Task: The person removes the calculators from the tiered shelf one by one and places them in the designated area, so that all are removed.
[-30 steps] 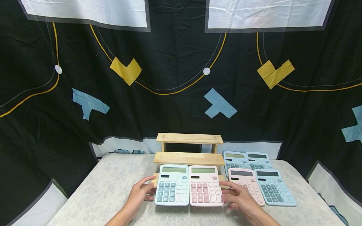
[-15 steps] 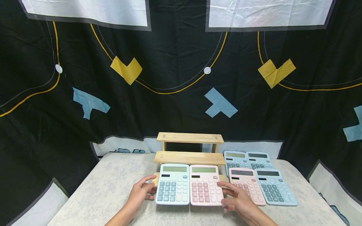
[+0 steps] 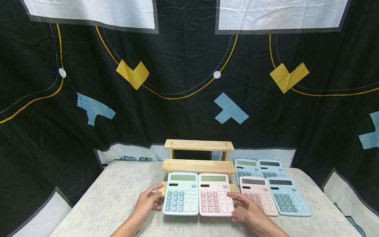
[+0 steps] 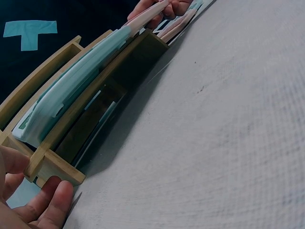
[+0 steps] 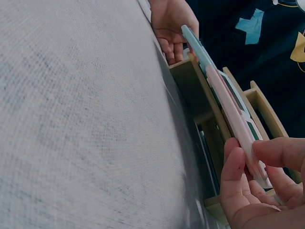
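Note:
A pink calculator [image 3: 214, 194] and a light blue calculator [image 3: 181, 194] lean side by side on the front of a tiered wooden stand [image 3: 198, 166]. My right hand [image 3: 250, 212] pinches the pink calculator's right edge; in the right wrist view, thumb and fingers lie on opposite faces of it. At the stand's left end is my left hand [image 3: 145, 205]. The left wrist view shows its fingers curled about the end of the front wooden bar [image 4: 62, 169], left of the light blue calculator.
Right of the stand, another pink calculator [image 3: 259, 194] and a blue calculator [image 3: 287, 196] lie on the pale cloth-covered table [image 3: 97, 204]. Behind them are two more blue calculators [image 3: 247, 169]. A dark patterned curtain [image 3: 183, 121] hangs behind the table.
My right hand has shifted slightly left, its index finger coming further over the pink calculator's face. My left hand and the light blue calculator look nearly unmoved.

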`<move>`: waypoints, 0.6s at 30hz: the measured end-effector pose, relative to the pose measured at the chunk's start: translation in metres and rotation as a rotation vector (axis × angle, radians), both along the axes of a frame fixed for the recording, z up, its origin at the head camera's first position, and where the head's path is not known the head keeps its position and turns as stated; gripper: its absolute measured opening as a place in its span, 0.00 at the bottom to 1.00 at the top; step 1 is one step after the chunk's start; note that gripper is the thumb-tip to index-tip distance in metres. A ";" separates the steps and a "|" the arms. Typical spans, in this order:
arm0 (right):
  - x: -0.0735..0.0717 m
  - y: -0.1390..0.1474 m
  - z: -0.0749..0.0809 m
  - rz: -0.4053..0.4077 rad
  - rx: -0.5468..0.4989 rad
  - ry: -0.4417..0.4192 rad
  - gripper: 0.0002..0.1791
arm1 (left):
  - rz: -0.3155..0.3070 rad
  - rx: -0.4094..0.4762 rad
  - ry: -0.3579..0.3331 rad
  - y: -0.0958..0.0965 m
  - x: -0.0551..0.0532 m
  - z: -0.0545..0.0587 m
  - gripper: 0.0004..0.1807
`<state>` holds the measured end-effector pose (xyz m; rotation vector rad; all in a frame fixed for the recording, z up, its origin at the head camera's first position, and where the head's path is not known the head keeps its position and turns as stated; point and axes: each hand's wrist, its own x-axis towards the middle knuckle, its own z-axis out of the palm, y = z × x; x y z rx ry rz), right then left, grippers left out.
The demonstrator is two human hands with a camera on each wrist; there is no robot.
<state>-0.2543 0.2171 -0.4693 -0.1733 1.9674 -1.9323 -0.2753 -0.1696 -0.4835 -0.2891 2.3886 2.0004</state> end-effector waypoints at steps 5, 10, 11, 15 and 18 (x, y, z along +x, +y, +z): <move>0.001 0.000 0.000 -0.006 0.011 0.009 0.41 | 0.007 -0.004 -0.006 0.000 0.000 -0.001 0.24; 0.003 0.000 0.000 -0.008 0.010 0.014 0.41 | 0.003 -0.001 0.010 0.000 0.000 -0.002 0.24; 0.004 0.000 0.000 -0.009 0.011 0.013 0.41 | 0.003 0.000 0.012 0.000 0.000 -0.002 0.24; 0.005 0.002 0.000 -0.009 0.009 0.003 0.41 | 0.005 0.004 0.015 0.000 -0.001 -0.003 0.24; 0.007 0.004 0.001 -0.005 0.010 -0.002 0.41 | 0.007 0.003 0.012 0.000 -0.002 -0.003 0.24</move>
